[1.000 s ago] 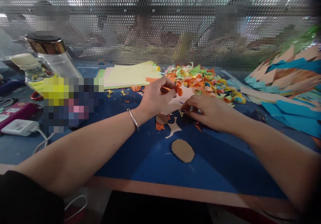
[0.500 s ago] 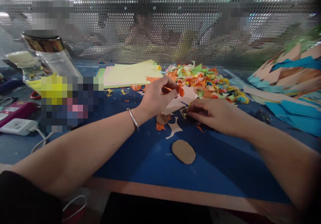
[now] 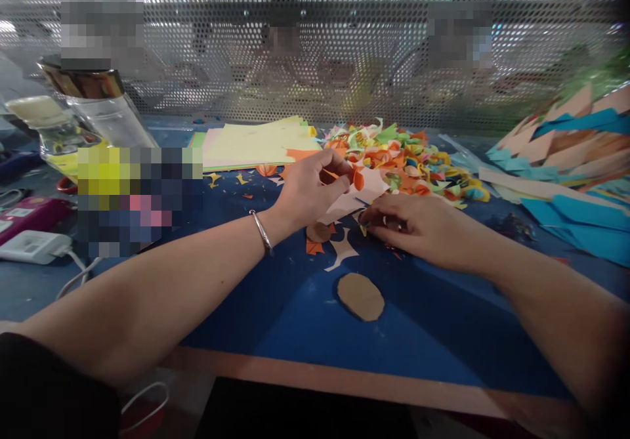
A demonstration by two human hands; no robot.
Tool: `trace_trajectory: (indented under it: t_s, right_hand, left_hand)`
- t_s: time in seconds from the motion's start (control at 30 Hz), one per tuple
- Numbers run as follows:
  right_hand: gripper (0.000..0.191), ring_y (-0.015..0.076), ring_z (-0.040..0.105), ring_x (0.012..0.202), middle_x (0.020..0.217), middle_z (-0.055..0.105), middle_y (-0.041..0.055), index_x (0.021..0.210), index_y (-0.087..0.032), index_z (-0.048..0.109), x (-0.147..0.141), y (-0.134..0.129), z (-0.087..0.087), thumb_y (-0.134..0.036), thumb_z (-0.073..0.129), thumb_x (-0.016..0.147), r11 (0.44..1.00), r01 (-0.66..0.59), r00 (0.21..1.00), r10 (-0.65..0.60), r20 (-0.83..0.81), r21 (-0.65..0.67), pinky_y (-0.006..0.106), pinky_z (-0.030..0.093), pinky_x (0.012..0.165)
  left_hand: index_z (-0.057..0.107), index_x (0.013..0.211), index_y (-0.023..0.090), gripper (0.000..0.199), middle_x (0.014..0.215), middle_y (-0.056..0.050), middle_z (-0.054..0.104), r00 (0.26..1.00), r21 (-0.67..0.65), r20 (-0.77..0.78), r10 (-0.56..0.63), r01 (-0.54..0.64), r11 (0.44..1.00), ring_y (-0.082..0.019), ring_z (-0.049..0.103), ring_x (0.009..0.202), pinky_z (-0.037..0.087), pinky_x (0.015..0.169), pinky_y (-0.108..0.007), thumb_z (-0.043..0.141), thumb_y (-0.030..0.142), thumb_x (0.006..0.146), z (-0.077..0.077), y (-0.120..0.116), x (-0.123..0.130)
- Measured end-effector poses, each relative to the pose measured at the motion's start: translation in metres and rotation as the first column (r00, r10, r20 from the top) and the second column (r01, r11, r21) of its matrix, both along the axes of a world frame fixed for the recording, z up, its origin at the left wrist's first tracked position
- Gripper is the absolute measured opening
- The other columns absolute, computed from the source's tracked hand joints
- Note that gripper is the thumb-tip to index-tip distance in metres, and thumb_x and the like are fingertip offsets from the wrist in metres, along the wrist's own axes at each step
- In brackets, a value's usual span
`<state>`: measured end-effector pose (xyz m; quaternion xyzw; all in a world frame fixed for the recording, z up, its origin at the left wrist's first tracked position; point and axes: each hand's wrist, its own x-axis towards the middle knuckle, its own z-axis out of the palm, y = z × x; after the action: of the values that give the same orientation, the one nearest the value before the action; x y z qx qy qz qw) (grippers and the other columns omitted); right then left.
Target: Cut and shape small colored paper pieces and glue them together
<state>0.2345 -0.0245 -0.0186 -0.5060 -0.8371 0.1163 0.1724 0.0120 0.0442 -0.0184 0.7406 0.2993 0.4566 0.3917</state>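
Note:
My left hand [image 3: 317, 186], with a silver bracelet at its wrist, pinches a small orange paper piece [image 3: 359, 178] between thumb and fingers, above a pale pink paper sheet [image 3: 371, 188]. To the right, my right hand [image 3: 411, 226] is closed at the fingertips over small scraps on the blue mat [image 3: 275, 314]; what it grips is too small to name. Nearer me lies an oval piece of brown cardboard [image 3: 361, 296]. A pale cut-out scrap [image 3: 343, 249] and an orange scrap [image 3: 314, 247] rest between the hands and the oval.
Behind my hands are a heap of curled colored paper [image 3: 408, 163] and stacked paper sheets [image 3: 256, 142]. Blue and peach folded paper [image 3: 581, 144] stands at the right. Bottles [image 3: 105, 117] and a white charger [image 3: 34, 247] are at the left. People sit beyond the perforated screen [image 3: 325, 91].
My right hand has shifted slightly left, its fingertips moving over the scraps. My left hand and the orange piece have barely moved.

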Motion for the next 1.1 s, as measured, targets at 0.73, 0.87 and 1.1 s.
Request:
trace_trajectory:
  t_s: [0.73, 0.87, 1.1]
  right_hand:
    - [0.024, 0.0216, 0.07, 0.075, 0.089, 0.076, 0.0079, 0.096, -0.023, 0.075, -0.007, -0.002, 0.01, -0.027, 0.051, 0.096, 0.99, -0.109, 0.989, 0.1, 0.112, 0.084, 0.033, 0.052, 0.069]
    - [0.02, 0.0215, 0.071, 0.078, 0.089, 0.076, 0.0079, 0.093, -0.022, 0.073, -0.008, -0.003, 0.016, -0.024, 0.053, 0.093, 0.99, -0.123, 0.987, 0.115, 0.113, 0.063, 0.032, 0.053, 0.069]
    - [0.021, 0.017, 0.063, 0.059, 0.08, 0.073, 0.0064, 0.096, -0.022, 0.073, -0.003, -0.003, 0.006, -0.033, 0.056, 0.096, 0.998, -0.033, 0.999, 0.031, 0.021, 0.061, 0.031, 0.048, 0.057]
  left_hand:
    - [0.058, 0.082, 0.022, 0.012, 0.083, -0.001, 0.073, 1.0, -0.011, -0.005, -0.014, 0.014, 1.0, -0.011, 0.069, 0.069, 0.055, 0.068, -0.028, 0.066, 0.014, 0.084, 0.0, 0.0, 0.002]
    - [0.058, 0.082, 0.022, 0.01, 0.083, -0.001, 0.073, 1.0, -0.015, 0.002, -0.019, 0.019, 1.0, -0.012, 0.069, 0.07, 0.055, 0.068, -0.028, 0.066, 0.015, 0.083, 0.0, 0.001, 0.002]
    - [0.058, 0.083, 0.022, 0.01, 0.082, -0.001, 0.074, 1.0, -0.004, -0.007, -0.02, 0.02, 1.0, -0.011, 0.07, 0.07, 0.055, 0.067, -0.027, 0.067, 0.017, 0.083, -0.001, 0.001, 0.002]
